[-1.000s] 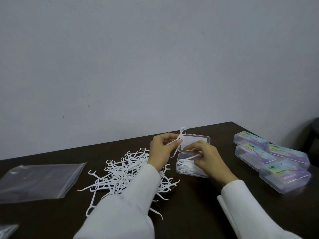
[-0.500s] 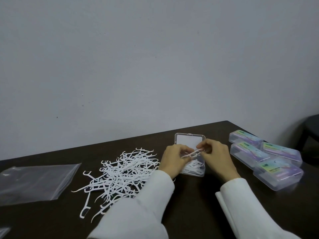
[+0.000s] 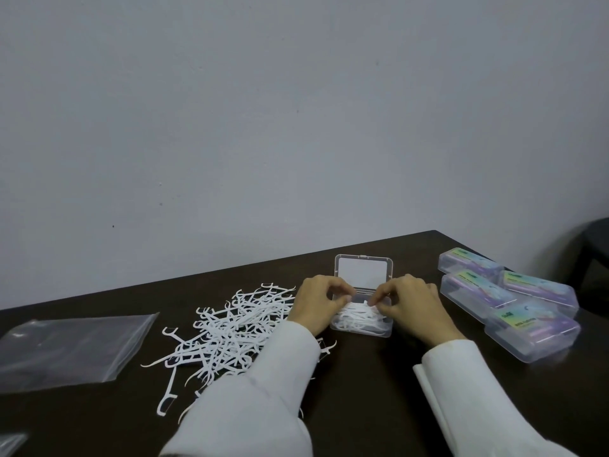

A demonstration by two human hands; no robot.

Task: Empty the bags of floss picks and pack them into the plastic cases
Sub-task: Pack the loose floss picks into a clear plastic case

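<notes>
A clear plastic case (image 3: 362, 272) lies open on the dark table (image 3: 362, 390), its lid tipped back and its tray part-filled with white floss picks (image 3: 357, 316). My left hand (image 3: 318, 303) is at the tray's left side and my right hand (image 3: 413, 301) at its right. The curled fingertips of both hands pinch floss picks down into the tray. A loose heap of floss picks (image 3: 227, 331) lies left of the case, partly under my left sleeve.
An empty clear zip bag (image 3: 66, 347) lies flat at the left, and a corner of another bag (image 3: 10, 443) shows at the bottom left. Several closed, filled cases (image 3: 510, 298) with coloured labels sit at the right. The table's far edge meets a plain wall.
My left hand came over from the heap to the case. Both hands have lowered the floss picks from above the case down into its tray.
</notes>
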